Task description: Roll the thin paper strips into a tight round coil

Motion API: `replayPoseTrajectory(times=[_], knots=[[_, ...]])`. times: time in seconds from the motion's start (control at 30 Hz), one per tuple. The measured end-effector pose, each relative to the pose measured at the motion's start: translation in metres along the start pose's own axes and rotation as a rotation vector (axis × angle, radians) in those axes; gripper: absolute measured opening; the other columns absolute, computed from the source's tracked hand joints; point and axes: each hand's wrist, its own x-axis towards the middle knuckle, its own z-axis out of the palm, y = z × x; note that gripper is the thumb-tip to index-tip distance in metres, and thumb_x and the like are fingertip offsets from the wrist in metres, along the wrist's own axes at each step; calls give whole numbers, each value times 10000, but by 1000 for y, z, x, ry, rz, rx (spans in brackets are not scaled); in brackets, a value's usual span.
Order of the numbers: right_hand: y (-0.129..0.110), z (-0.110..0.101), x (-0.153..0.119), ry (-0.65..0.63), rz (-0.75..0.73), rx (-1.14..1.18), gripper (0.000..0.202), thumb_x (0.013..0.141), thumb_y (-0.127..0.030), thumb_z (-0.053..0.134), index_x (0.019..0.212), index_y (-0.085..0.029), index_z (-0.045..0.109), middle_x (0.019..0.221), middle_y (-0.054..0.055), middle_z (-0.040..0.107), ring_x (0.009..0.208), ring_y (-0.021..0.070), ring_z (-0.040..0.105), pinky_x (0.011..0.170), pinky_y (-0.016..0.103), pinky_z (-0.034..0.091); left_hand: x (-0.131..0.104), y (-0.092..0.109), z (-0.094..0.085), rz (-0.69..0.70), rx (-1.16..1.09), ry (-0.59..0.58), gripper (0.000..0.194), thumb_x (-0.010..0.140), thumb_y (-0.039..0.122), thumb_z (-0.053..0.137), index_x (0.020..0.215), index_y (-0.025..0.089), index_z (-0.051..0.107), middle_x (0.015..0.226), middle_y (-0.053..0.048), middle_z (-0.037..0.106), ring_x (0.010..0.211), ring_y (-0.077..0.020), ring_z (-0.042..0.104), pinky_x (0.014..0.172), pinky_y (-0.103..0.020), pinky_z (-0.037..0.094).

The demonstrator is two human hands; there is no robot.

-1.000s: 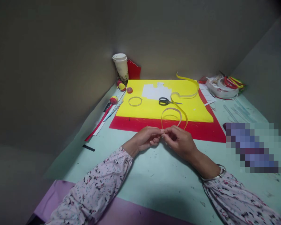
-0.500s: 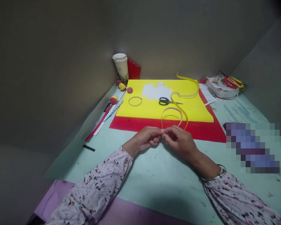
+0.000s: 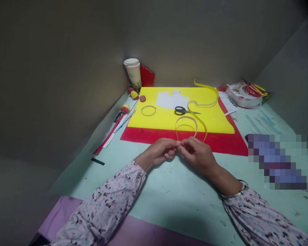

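Note:
A long, narrow yellow paper strip point(image 3: 202, 124) curls across the yellow sheets point(image 3: 166, 123) and loops down to my fingers. My left hand point(image 3: 165, 150) is closed, its thumb and forefinger pinching the strip's end. Fingertip to fingertip with it, my right hand point(image 3: 196, 152) also pinches the strip. The exact grip point is hidden between the fingertips. Just beyond my hands lie black-handled scissors point(image 3: 181, 110), open a little, beside a white paper piece point(image 3: 169, 100). A thin closed ring of strip point(image 3: 148, 110) rests at the left of the yellow sheets.
A red sheet point(image 3: 149, 136) lies under the yellow ones. At the back left stands a lidded paper cup point(image 3: 133, 73); red and yellow rolled pieces point(image 3: 125, 109) lie nearby. A round plastic container point(image 3: 243, 95) sits back right. A blurred-out object point(image 3: 277, 162) lies at right.
The loop of strip above my fingers has shifted slightly left. Both hands stay pinched together in nearly the same place.

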Motion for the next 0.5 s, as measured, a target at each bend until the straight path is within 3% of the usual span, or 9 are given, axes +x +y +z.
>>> replayPoseTrajectory(times=[0.5], knots=[[-1, 1, 0, 9, 21, -18, 72, 931, -231, 626, 881, -184, 647, 728, 16, 637, 605, 131, 579, 550, 240, 448, 0, 0, -1, -6, -6, -16, 225, 779, 255, 736, 714, 114, 572, 597, 56, 408, 467, -14, 316, 409, -162, 171]])
